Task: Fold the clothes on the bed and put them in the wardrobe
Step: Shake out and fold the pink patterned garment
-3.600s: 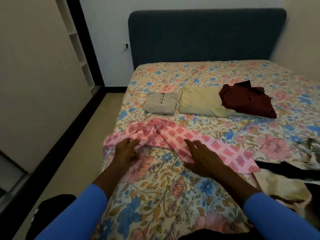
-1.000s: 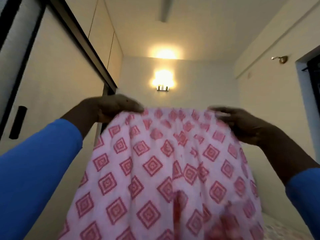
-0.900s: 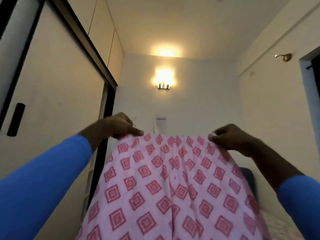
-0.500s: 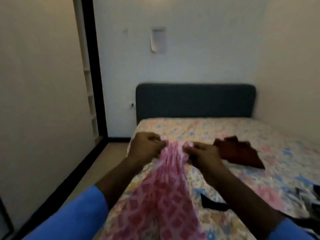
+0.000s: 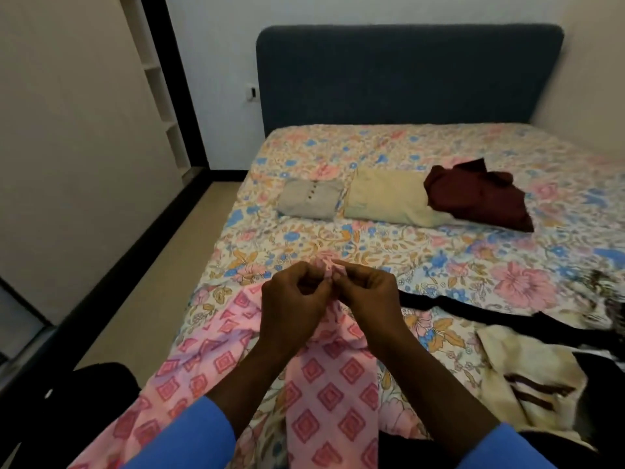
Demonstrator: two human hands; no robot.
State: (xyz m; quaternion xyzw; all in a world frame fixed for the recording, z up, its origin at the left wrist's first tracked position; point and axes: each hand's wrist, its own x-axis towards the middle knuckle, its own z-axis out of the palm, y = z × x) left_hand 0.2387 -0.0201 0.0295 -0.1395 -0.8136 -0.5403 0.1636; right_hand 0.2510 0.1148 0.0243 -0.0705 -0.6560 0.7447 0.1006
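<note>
The bed with its flowered sheet (image 5: pixel 338 245) carries a pink cloth garment printed with red diamonds (image 5: pixel 331 394), which runs from the near edge up to the hands. Further up the bed lie a dark red garment (image 5: pixel 480 194), a folded cream garment (image 5: pixel 389 198) and a folded grey buttoned top (image 5: pixel 309 199). The left hand (image 5: pixel 291 306) and right hand (image 5: pixel 368 296) meet fingertip to fingertip. Each pinches the pink garment's bunched top edge with curled fingers.

Back wall (image 5: pixel 216 55): white | switch plate (image 5: pixel 251 93): small, set low on that wall | skirting (image 5: pixel 227 174): black band along the wall foot | floor (image 5: pixel 159 272): beige, left side | dark shape (image 5: pixel 91 394): on floor, lower left, unidentifiable
</note>
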